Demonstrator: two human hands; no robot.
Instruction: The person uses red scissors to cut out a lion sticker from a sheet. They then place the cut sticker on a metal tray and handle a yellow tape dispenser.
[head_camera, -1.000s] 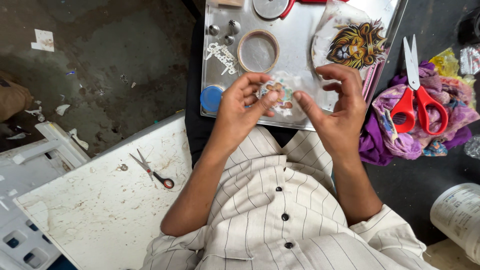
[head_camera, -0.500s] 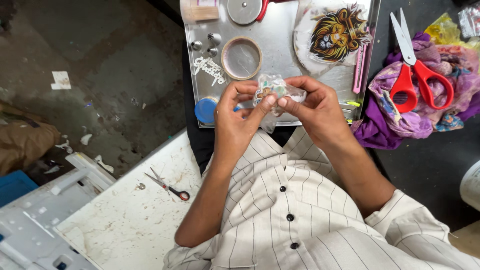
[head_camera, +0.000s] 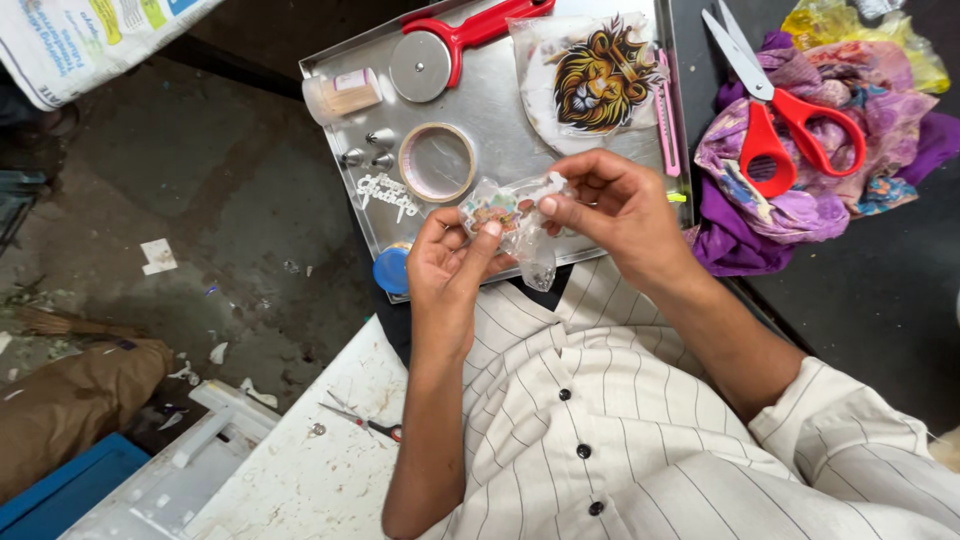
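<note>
Over tray's (head_camera: 520, 150) near edge: clear packet (head_camera: 515, 215), now stretched wider than before; left hand (head_camera: 452, 262) and right hand (head_camera: 615, 205) each pinching one end, fingers curled.

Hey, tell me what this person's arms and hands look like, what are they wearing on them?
Both hands are bare: the left hand and the right hand show no gloves, rings or watch. The shirt is cream with thin dark stripes and dark buttons, its sleeves rolled up near the elbows.
</note>
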